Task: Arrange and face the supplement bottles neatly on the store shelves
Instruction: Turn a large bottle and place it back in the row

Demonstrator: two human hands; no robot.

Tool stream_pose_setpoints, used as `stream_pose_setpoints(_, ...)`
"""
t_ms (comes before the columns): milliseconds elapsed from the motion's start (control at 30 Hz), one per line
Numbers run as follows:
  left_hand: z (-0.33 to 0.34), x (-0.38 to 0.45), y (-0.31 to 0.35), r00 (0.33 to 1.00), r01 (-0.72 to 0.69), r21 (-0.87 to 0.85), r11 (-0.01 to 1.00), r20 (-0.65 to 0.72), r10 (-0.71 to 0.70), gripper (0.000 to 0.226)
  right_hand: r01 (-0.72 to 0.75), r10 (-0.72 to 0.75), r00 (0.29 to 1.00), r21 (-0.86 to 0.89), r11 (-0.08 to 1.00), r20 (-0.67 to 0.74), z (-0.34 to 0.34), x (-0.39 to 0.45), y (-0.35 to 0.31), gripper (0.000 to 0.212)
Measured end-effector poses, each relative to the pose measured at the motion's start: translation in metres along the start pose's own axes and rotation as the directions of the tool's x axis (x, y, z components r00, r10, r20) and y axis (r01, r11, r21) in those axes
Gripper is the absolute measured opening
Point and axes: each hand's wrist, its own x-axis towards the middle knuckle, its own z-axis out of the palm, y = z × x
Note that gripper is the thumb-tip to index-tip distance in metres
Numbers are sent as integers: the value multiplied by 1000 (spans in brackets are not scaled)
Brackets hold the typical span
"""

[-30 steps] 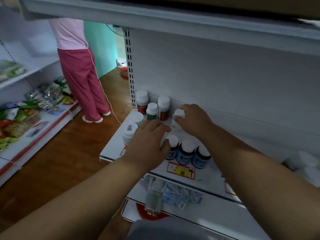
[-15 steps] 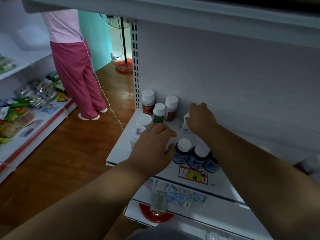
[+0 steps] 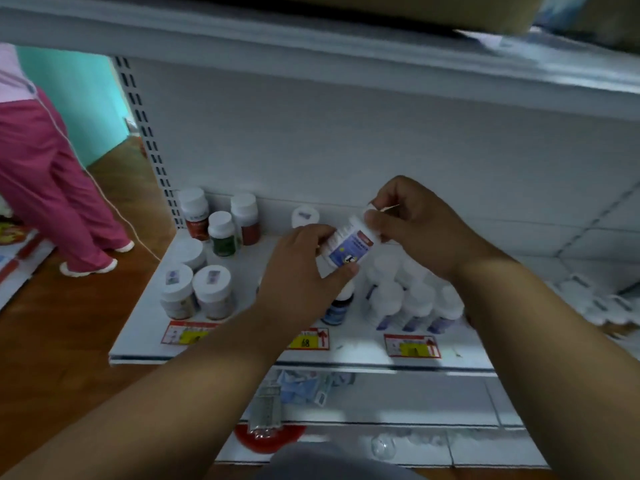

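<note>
Both hands hold one white bottle with a blue label (image 3: 349,245) tilted in the air above the white shelf (image 3: 145,327). My left hand (image 3: 304,271) grips its lower body, thumb across the label. Around its capped upper end curl the fingers of my right hand (image 3: 412,223). Under the hands stands a dark blue bottle (image 3: 337,306), partly hidden. A cluster of white-capped bottles (image 3: 412,303) stands to the right. Two wide white-capped jars (image 3: 195,292) sit front left. Behind them stand a red-labelled bottle (image 3: 195,213), a green one (image 3: 223,233) and a brown one (image 3: 246,218).
A person in pink trousers (image 3: 45,174) stands on the wooden floor to the left. An upper shelf (image 3: 311,39) overhangs close above. Price tags (image 3: 412,345) line the shelf's front edge. The shelf below holds small packets (image 3: 304,386) and a red lid (image 3: 270,438). More white items (image 3: 595,299) lie far right.
My right hand lifted the white bottle off the back of the shelf, and my left hand left the blue bottles to take hold of it. The view shifted right.
</note>
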Motion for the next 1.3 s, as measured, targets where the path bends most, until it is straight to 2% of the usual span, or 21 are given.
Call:
stream_pose_setpoints(67, 22, 2, 19, 1000, 1, -69, 998, 4, 0, 46, -11, 8, 998, -48, 999, -58, -19, -9, 14, 17)
stream_pose_setpoints(167, 60, 1, 44, 1000, 24, -86, 996, 16, -23, 58, -16, -20, 988, -233, 972, -151, -56, -21, 38, 18)
stream_pose_setpoints(233, 83, -2, 57, 999, 39, -29, 999, 32, -38, 68, -30, -44, 977, -340, 940, -208, -82, -27, 53, 19)
stream_pose_setpoints(300, 104, 0, 65, 995, -49, 129, 990, 89, 38, 71, -32, -65, 972, -400, 916, -226, -103, -30, 68, 20)
stream_pose_setpoints(367, 120, 7, 68, 974, -158, 304, 940, 207, 97, 79, -1, -95, 978, -458, 889, -186, -112, -27, 83, 21)
stream_pose_setpoints(467, 140, 16, 65, 923, -207, 526, 825, 385, -15, 101, 50, -103, 993, -559, 828, -63, -102, -20, 105, 20)
stream_pose_setpoints(567, 157, 13, 60, 868, -247, 641, 727, 480, -128, 113, 64, -29, 997, -637, 768, 66, -81, -16, 128, 21)
stream_pose_setpoints(700, 168, 10, 58, 879, -230, 696, 680, 449, -162, 117, 45, 58, 989, -644, 764, 137, -64, -14, 151, 24)
stream_pose_setpoints(1000, 173, 8, 52, 906, -224, 716, 661, 403, -130, 106, 48, 71, 982, -600, 798, 173, -63, -8, 158, 21)
stream_pose_setpoints(1133, 172, 8, 53, 910, -231, 699, 677, 401, -104, 107, -33, 102, 989, -516, 856, 106, -52, -20, 159, 19)
stream_pose_setpoints(1300, 166, 10, 54, 916, -223, 664, 713, 393, -80, 103, -138, 163, 987, -464, 875, 13, -29, -30, 161, 37)
